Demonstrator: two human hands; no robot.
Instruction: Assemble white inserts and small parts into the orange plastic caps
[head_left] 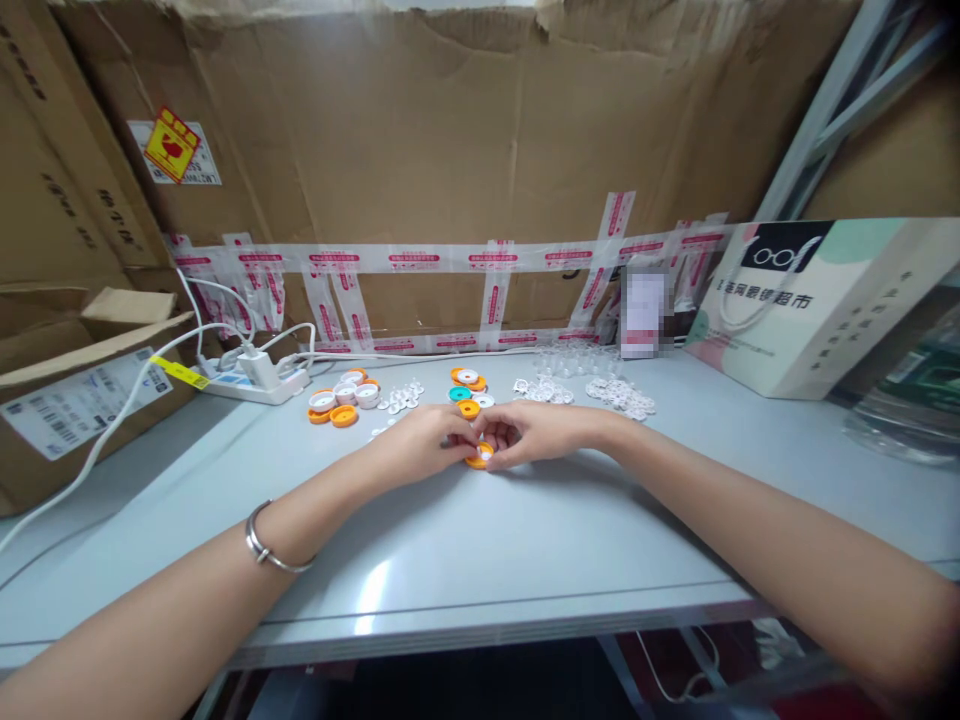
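An orange round plastic cap with a white middle lies on the table in front of me. My right hand is closed with thumb and fingers at the cap's right edge. Over its left side, my left hand pinches at the white middle; any small part between its fingertips is hidden. Just behind the fingers lie another orange cap, a teal cap, a white cap and a white-and-orange stack.
Left are white and orange caps and small white discs. Right are small clear-white parts and clear cups. A power strip, open carton, paper bag and large bottle stand around; cardboard walls the back.
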